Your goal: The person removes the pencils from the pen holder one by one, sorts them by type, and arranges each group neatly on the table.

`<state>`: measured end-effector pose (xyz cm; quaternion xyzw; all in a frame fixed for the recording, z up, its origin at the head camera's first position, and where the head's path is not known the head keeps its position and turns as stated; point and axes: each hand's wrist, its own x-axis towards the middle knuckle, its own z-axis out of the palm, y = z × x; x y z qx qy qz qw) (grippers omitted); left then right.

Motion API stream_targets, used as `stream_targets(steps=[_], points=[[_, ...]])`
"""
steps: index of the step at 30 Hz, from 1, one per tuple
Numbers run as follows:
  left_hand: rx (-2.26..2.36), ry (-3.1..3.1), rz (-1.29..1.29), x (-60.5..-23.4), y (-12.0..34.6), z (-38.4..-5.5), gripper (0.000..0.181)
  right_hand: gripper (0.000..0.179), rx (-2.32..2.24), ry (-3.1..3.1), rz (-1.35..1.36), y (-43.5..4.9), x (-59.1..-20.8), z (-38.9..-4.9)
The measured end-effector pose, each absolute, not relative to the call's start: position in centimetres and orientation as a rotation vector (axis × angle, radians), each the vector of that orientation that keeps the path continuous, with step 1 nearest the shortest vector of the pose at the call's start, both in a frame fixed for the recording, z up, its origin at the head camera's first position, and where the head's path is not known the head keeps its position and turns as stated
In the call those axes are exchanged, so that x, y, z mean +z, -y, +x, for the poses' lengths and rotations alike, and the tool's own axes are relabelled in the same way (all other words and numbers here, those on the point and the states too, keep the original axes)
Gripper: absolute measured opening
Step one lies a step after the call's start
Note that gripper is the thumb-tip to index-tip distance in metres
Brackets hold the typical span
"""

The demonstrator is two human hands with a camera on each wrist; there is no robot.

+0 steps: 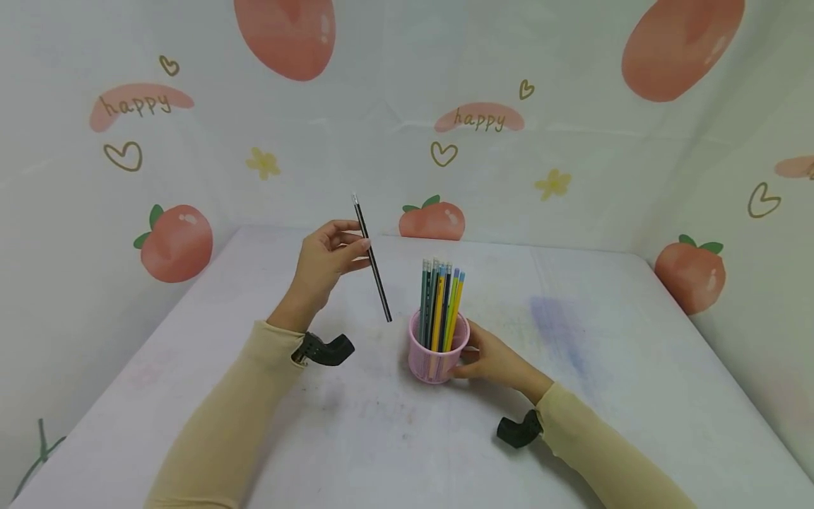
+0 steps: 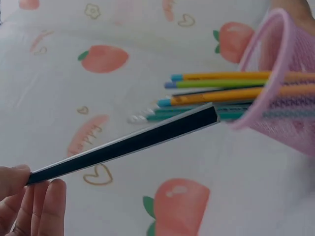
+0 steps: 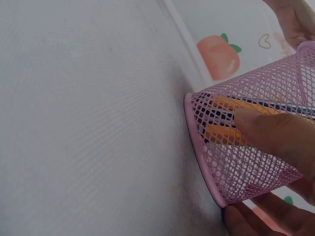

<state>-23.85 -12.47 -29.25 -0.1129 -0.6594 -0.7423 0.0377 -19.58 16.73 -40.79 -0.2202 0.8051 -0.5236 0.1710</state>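
My left hand (image 1: 331, 258) pinches a dark pencil (image 1: 375, 265) between thumb and fingers, in the air left of the cup. The pencil tilts, its silvery end up and its dark end down toward the cup's rim. In the left wrist view the same pencil (image 2: 128, 144) points across toward the cup. A pink mesh pencil cup (image 1: 432, 367) stands upright on the table, holding several green, yellow and dark pencils (image 1: 439, 304). Around the cup's right side my right hand (image 1: 496, 360) curls, thumb on the mesh (image 3: 231, 172) in the right wrist view.
A pale cloth covers the table (image 1: 394, 452), with a bluish stain (image 1: 559, 325) to the right. Behind it hangs a white backdrop (image 1: 381, 127) printed with peaches and hearts. Black wrist mounts (image 1: 327, 350) stick out from both sleeves.
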Motion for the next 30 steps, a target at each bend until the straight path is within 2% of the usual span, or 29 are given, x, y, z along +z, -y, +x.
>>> stream_targets(steps=[5, 12, 22, 30], points=[[-2.186, 2.242, -0.299, -31.4, 12.4, -24.5, 0.042, 0.093, -1.497, -2.282, -0.631, -16.8, -40.7, -19.6], [-2.004, 2.568, -0.205, -34.9, 12.1, -25.4, 0.045, 0.095, -1.501, -2.273, -0.644, -16.7, -40.8, -19.6], [-1.977, 2.776, -0.04, -38.0, 11.5, -26.2, 0.044, 0.092, -1.516, -2.268, -0.685, -16.9, -40.9, -19.6], [-1.803, 2.912, -0.006, -39.2, 11.3, -26.6, 0.041, 0.095, -1.527, -2.253, -0.687, -16.8, -41.0, -19.7]])
